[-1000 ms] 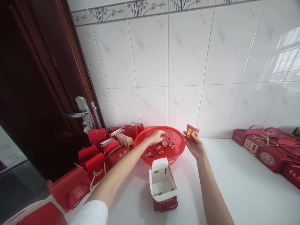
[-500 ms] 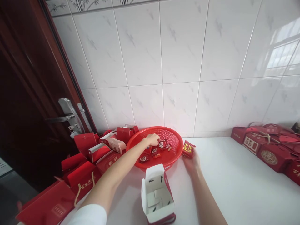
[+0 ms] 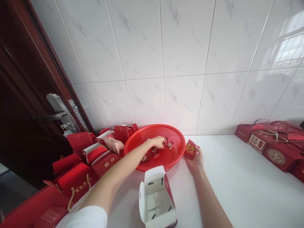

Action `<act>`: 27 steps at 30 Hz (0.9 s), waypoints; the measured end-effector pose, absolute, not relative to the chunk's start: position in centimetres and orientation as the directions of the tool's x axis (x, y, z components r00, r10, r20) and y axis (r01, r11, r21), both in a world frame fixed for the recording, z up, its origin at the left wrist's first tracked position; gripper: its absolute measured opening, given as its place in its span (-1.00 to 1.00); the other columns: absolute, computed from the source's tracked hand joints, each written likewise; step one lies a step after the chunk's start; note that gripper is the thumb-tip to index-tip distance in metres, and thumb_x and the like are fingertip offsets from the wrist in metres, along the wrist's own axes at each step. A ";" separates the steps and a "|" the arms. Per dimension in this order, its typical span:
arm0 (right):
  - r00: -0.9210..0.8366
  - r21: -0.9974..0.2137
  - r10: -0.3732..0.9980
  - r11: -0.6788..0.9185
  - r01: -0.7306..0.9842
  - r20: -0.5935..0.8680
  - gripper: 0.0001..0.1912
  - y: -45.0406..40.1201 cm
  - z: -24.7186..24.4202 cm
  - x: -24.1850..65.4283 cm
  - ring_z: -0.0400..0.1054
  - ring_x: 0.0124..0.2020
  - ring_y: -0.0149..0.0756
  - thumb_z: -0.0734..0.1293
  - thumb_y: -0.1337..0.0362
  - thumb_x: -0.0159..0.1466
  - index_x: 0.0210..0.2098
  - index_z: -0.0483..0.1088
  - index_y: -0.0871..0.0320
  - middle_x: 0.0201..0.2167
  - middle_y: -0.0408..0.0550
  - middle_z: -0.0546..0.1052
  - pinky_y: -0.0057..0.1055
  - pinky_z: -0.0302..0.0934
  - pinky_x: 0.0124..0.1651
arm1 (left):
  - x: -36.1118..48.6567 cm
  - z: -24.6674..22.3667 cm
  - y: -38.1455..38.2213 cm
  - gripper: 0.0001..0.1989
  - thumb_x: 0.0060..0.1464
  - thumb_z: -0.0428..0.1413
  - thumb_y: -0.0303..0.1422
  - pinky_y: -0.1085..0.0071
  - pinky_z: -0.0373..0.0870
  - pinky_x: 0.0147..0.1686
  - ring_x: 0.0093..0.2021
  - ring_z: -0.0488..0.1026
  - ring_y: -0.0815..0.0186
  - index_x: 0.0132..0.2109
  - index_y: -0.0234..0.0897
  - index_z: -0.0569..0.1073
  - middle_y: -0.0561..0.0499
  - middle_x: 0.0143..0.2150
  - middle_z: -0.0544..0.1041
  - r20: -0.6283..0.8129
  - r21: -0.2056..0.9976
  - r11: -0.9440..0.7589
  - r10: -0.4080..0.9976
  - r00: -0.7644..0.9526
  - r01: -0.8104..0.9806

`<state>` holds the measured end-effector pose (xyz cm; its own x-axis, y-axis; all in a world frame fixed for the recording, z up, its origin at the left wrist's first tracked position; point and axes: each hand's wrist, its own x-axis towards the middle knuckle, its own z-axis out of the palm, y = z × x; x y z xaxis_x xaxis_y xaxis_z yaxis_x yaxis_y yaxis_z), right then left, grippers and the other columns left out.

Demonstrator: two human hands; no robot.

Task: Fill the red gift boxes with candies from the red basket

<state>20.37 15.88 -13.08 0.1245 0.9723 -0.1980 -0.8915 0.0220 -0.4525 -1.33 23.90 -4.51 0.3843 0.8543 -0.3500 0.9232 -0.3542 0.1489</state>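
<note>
My left hand is in the basket, hiding some sweets; I cannot tell whether it grips one. My right hand grips a packet beside the basket. The box is cut off below.

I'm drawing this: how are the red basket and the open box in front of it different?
The basket is round and wide, while the box is narrower, with corners. The basket is red inside; the box is mostly white inside. The basket holds small wrapped packets, while the box shows its bare floor. Both are open at the top.
</note>
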 end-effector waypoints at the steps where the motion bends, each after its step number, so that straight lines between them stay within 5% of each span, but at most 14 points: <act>1: 0.128 -0.454 0.972 0.026 -0.891 -0.196 -0.73 15.8 -13.0 20.3 0.54 -0.33 -0.26 0.45 0.25 0.05 -0.27 0.36 0.05 -0.34 -0.17 0.59 -0.31 0.51 -0.29 | -1.5 -4.4 24.1 -0.66 0.31 0.15 -0.25 0.11 0.53 -0.02 0.03 0.51 0.14 0.15 -0.28 0.44 -0.13 0.13 0.49 -0.332 0.155 -0.342 0.865 0.375 0.927; 9: 0.111 -0.474 0.976 0.009 -0.880 -0.188 -0.75 15.6 -12.8 20.2 0.54 -0.34 -0.28 0.47 0.28 0.08 -0.29 0.36 0.06 -0.34 -0.16 0.60 -0.34 0.52 -0.31 | 0.5 -3.6 25.8 -0.65 0.31 0.16 -0.24 0.09 0.53 -0.02 0.02 0.52 0.14 0.15 -0.30 0.44 -0.14 0.12 0.49 -0.244 0.203 -0.301 0.906 0.346 0.932; 27: 0.104 -0.505 0.978 -0.002 -0.863 -0.182 -0.76 16.1 -13.0 20.0 0.57 -0.31 -0.23 0.49 0.29 0.08 -0.27 0.43 0.08 -0.32 -0.10 0.63 -0.27 0.55 -0.29 | 1.7 -4.1 26.1 -0.68 0.30 0.17 -0.26 0.12 0.54 -0.04 -0.01 0.53 0.15 0.11 -0.32 0.46 -0.11 0.08 0.52 -0.418 0.369 -0.254 0.814 0.404 0.894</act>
<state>19.99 16.14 -13.03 0.1037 0.9778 -0.1820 -0.8632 -0.0024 -0.5049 1.69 26.08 -4.12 0.4037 0.8138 -0.4181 0.8941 -0.2540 0.3689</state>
